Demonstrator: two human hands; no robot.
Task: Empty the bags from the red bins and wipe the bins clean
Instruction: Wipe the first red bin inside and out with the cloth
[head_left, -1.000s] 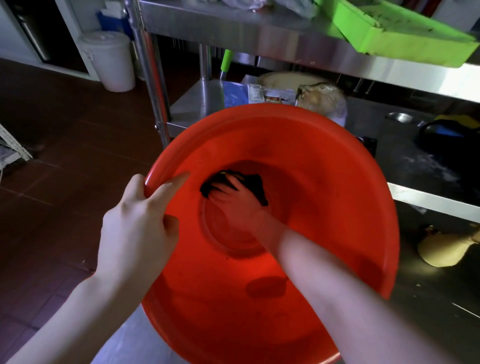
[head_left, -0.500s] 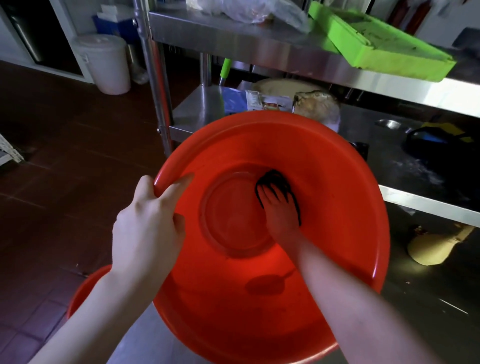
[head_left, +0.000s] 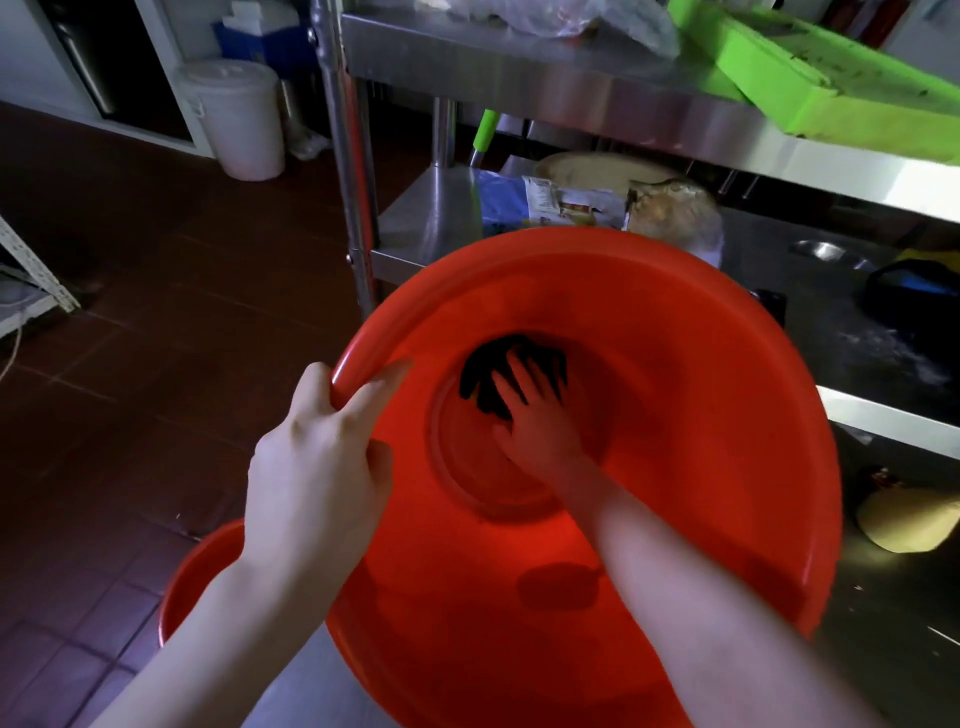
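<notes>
Red bins, two: one red bin (head_left: 701, 467) tilted toward the camera at centre, and a second red bin (head_left: 200, 577) at 7 o'clock, mostly hidden behind the first and the left forearm. Hands, two, apart — left hand (head_left: 317, 467) clamped on the first bin's rim at 9 o'clock, right hand (head_left: 540, 415) inside it, fingers spread flat, pressing the one dark cloth (head_left: 483, 379) against the base at 12 o'clock. Around: one steel rack (head_left: 545, 88) from 12 to 3 o'clock bearing one green tray (head_left: 810, 88) at 1 o'clock, one white bucket (head_left: 239, 119) on the floor at 11 o'clock, one tan sack (head_left: 909, 522) at 3 o'clock — the bin's far rim blocks part of the rack's lower shelf.
</notes>
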